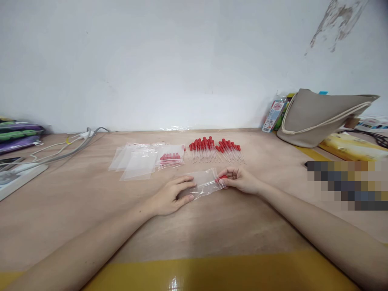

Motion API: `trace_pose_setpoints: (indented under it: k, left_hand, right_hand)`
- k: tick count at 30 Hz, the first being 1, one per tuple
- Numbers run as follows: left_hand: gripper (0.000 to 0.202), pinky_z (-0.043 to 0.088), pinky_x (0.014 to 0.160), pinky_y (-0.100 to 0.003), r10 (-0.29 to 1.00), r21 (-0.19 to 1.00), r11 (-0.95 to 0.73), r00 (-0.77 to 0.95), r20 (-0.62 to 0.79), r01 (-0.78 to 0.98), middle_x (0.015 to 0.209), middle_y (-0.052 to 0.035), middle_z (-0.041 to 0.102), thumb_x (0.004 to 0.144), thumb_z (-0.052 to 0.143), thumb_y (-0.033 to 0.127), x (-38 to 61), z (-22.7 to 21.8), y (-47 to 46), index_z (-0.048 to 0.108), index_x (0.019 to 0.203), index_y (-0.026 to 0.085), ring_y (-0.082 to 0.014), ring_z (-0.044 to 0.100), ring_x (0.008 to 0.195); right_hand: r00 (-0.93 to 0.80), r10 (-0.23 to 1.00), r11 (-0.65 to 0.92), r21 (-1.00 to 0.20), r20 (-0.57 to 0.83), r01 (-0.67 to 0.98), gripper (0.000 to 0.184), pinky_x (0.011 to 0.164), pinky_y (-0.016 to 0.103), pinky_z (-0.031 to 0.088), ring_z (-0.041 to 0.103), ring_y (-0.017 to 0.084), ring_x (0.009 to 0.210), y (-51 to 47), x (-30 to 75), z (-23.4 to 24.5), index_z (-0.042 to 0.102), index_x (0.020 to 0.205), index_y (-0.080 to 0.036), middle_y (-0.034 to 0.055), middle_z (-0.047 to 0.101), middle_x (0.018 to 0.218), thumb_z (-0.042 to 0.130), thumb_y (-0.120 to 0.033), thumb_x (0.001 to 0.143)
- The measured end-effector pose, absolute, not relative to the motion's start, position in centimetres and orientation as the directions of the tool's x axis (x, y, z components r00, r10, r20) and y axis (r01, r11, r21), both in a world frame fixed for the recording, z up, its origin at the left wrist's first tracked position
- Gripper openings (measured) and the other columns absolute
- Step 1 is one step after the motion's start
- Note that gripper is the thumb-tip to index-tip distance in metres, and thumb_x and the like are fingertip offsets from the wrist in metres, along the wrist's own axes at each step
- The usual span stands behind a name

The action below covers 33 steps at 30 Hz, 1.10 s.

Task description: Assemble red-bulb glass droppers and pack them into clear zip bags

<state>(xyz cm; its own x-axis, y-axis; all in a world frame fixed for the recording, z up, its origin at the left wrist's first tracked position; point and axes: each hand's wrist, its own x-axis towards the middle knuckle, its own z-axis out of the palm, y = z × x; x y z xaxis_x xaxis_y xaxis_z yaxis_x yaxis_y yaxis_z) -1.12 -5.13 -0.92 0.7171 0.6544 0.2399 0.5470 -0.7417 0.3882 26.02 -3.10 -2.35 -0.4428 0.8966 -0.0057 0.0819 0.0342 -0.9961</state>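
A clear zip bag (203,186) lies flat on the table between my two hands. My left hand (174,194) rests at its left end, fingers stretched out and thumb apart, fingertips touching the plastic. At the bag's right end, my right hand (239,180) is closed in a pinch on a dropper with a red bulb (223,177); its thin stem seems to lie within the bag. Behind the hands are a group of red-bulbed droppers (201,147) and a smaller group (229,149). Left of these, packed bags of droppers (170,157) are stacked beside flat clear bags (139,163).
Cables (69,145) and a white power strip (21,176) lie on the left, near purple and green packages (21,135). To the right stand a grey bag (321,117) and a bottle (274,115), with a yellow pack (348,146) in front. A white wall (182,64) bounds the back.
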Motion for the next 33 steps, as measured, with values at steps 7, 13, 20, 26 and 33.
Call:
trace_pose_setpoints:
  k: [7,13,20,26,33]
  left_hand:
    - [0.038,0.034,0.099,-0.039,0.654,0.388,-0.742,0.716,0.243,0.546,0.127,-0.0072,0.045,0.085,0.045,0.037,-1.1,-0.9,-5.1,0.049,0.120,0.023,-0.0216,0.040,0.118]
    - [0.040,0.034,0.099,-0.040,0.664,0.386,-0.733,0.713,0.226,0.560,0.130,-0.0077,0.042,0.085,0.044,0.038,-1.2,-1.1,-5.1,0.047,0.122,0.023,-0.0223,0.039,0.119]
    - [0.041,0.033,0.099,-0.041,0.652,0.383,-0.744,0.722,0.232,0.548,0.130,-0.0080,0.042,0.086,0.044,0.037,-1.1,-1.1,-5.0,0.045,0.124,0.023,-0.0224,0.039,0.120]
    - [0.041,0.037,0.094,-0.040,0.668,0.428,-0.727,0.698,0.258,0.538,0.124,-0.0089,0.048,0.084,0.045,0.037,-1.0,-0.8,-5.3,0.040,0.122,0.021,-0.0218,0.045,0.113]
    - [0.021,0.038,0.091,-0.037,0.668,0.470,-0.717,0.699,0.254,0.514,0.123,-0.0095,0.048,0.082,0.049,0.037,-1.0,-0.7,-5.4,0.046,0.093,0.019,-0.0214,0.046,0.112]
  right_hand:
    - [-0.381,0.920,0.187,-0.958,0.094,0.217,0.027,0.055,0.021,0.042,0.050,0.008,0.056,-3.3,24.8,-2.7,0.069,0.080,-0.017,-0.0036,0.057,0.061,0.072,-0.030,0.057]
    - [-0.322,0.944,-0.042,-0.993,-0.075,0.109,0.032,0.053,0.019,0.044,0.053,0.007,0.055,-3.8,25.0,-1.8,0.063,0.090,-0.014,-0.0001,0.062,0.067,0.068,-0.031,0.064]
    - [-0.253,0.956,-0.113,-0.981,-0.150,0.155,0.028,0.039,0.016,0.037,0.048,0.006,0.047,-4.9,24.1,-1.5,0.058,0.076,-0.015,0.0007,0.062,0.063,0.072,-0.032,0.059]
    - [-0.156,0.977,-0.125,-0.982,-0.147,0.143,0.024,0.039,0.017,0.038,0.045,0.005,0.044,-4.8,23.8,-1.7,0.058,0.065,-0.014,-0.0023,0.058,0.056,0.073,-0.030,0.056]
    - [-0.171,0.977,-0.114,-0.989,-0.128,0.089,0.026,0.043,0.016,0.039,0.047,0.004,0.045,-4.7,24.1,-1.5,0.053,0.064,-0.015,-0.0026,0.056,0.053,0.071,-0.032,0.059]
